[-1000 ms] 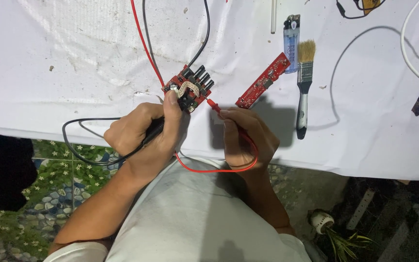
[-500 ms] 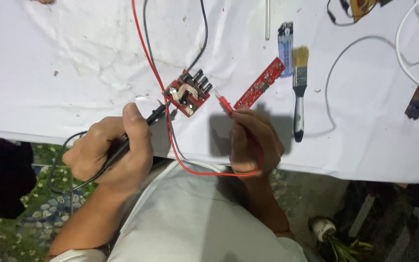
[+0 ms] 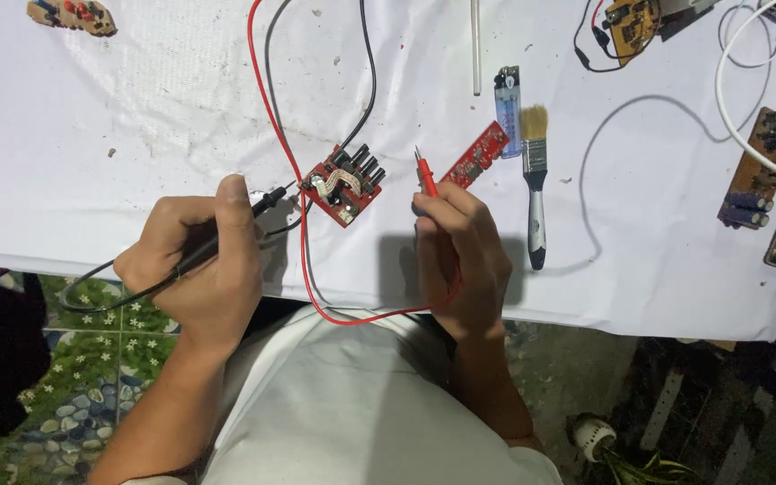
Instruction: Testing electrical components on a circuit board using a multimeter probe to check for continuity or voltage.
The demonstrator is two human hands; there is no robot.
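Observation:
A small red circuit board (image 3: 345, 181) with black capacitors lies on the white cloth-covered table (image 3: 136, 117). My left hand (image 3: 199, 260) grips a black test probe (image 3: 258, 205) whose tip points at the board's left edge, a little apart from it. My right hand (image 3: 460, 256) holds a red test probe (image 3: 426, 175) upright, its tip raised to the right of the board. Red and black leads (image 3: 267, 81) run from the probes up across the table.
A narrow red board (image 3: 476, 154), a blue lighter (image 3: 507, 108) and a paintbrush (image 3: 535, 180) lie to the right. More circuit boards sit at the far right (image 3: 756, 166), top right (image 3: 632, 22) and top left (image 3: 72, 13). A white cable (image 3: 729, 99) curves at right.
My left hand drew back from the red board to the left and now holds the black probe just short of it. The red probe tip lifted away from the board.

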